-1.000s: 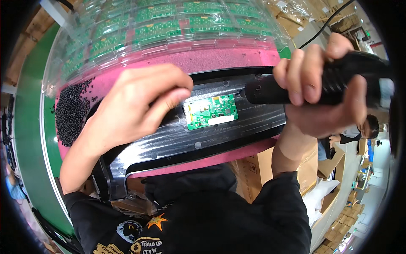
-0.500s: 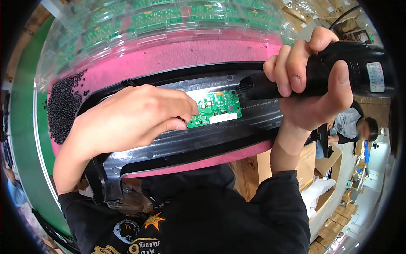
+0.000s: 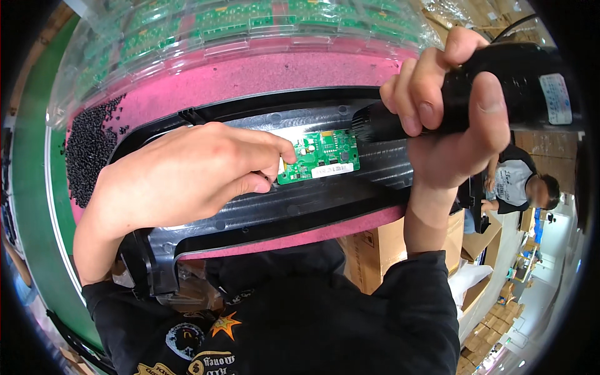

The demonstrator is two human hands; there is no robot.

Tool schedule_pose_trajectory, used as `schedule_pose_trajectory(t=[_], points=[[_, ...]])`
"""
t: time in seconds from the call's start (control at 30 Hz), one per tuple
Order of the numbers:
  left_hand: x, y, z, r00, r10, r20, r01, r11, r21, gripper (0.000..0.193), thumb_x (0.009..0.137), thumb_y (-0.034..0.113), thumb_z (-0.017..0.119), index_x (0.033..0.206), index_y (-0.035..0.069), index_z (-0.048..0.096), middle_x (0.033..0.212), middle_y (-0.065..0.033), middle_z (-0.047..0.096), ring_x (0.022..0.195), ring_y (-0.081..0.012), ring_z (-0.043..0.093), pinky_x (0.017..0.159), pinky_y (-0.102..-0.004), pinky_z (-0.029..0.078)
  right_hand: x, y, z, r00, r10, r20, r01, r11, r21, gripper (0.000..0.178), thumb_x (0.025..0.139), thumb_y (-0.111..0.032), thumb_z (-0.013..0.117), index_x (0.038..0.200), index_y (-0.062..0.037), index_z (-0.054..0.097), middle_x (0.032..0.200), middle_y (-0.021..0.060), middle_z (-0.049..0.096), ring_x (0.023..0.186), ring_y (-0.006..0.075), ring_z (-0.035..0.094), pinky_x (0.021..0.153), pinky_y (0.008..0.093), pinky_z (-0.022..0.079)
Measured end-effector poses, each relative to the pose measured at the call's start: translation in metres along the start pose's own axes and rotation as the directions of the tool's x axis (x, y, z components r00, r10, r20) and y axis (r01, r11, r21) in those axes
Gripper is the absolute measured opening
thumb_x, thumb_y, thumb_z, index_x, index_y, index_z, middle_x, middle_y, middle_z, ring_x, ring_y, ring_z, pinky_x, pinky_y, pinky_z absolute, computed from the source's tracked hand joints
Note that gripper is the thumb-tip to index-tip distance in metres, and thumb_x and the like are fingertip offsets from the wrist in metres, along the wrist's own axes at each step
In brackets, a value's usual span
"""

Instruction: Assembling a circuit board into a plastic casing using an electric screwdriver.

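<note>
A green circuit board [image 3: 322,155] with a white label strip lies in a long black plastic housing [image 3: 219,223]. My left hand [image 3: 200,169] is over the housing's left part, fingers curled. Its index fingertip presses on the board's left end, with the thumb just beside that end. My right hand [image 3: 437,115] is wrapped round a thick black handheld power tool [image 3: 519,84], which looks like an electric screwdriver. The tool's ribbed front end is at the board's upper right corner. Its very tip cannot be made out.
Small black screws [image 3: 90,153] lie heaped on the pink mat [image 3: 250,74] at the left. Clear plastic trays [image 3: 269,28] with green boards stand along the far side. Cardboard boxes [image 3: 369,256] are below right; another person [image 3: 515,178] sits beyond.
My left index fingertip now shows more plainly on the board's left end. The tool and right hand have shifted slightly left and up in the picture. The board stays in the housing.
</note>
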State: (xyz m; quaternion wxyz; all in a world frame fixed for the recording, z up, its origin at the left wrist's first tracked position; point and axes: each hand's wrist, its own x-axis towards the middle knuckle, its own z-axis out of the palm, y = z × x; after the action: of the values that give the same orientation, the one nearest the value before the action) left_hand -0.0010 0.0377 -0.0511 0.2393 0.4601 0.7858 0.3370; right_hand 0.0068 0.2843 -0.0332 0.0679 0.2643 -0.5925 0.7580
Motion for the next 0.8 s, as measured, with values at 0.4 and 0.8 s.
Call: schedule_pose_trajectory(t=[0.4, 0.8], points=[[0.002, -0.003, -0.005, 0.976, 0.169, -0.138, -0.153, 0.981, 0.116, 0.011, 0.083, 0.005, 0.069, 0.091, -0.001, 0.067, 0.089, -0.012, 0.071, 0.078, -0.0279, 0.069, 0.067, -0.0338, 0.055, -0.007, -0.028, 0.044, 0.964, -0.244, -0.107, 0.265, 0.923, 0.278, 0.042, 0.086, -0.042, 0.059, 0.107, -0.0068, 0.049, 0.066, -0.0026, 0.05, 0.052, 0.0104, 0.044, 0.061, 0.0288, 0.038], [0.004, -0.007, -0.006, 0.807, 0.359, -0.47, -0.334, 0.932, 0.14, 0.017, 0.075, 0.002, 0.075, 0.09, -0.003, 0.067, 0.078, -0.0123, 0.068, 0.069, -0.0272, 0.068, 0.06, -0.0312, 0.053, -0.005, -0.04, 0.052, 0.934, -0.356, 0.009, 0.341, 0.901, 0.266, 0.046, 0.08, -0.043, 0.068, 0.101, -0.0115, 0.042, 0.068, -0.0046, 0.051, 0.055, 0.0076, 0.048, 0.064, 0.025, 0.039]])
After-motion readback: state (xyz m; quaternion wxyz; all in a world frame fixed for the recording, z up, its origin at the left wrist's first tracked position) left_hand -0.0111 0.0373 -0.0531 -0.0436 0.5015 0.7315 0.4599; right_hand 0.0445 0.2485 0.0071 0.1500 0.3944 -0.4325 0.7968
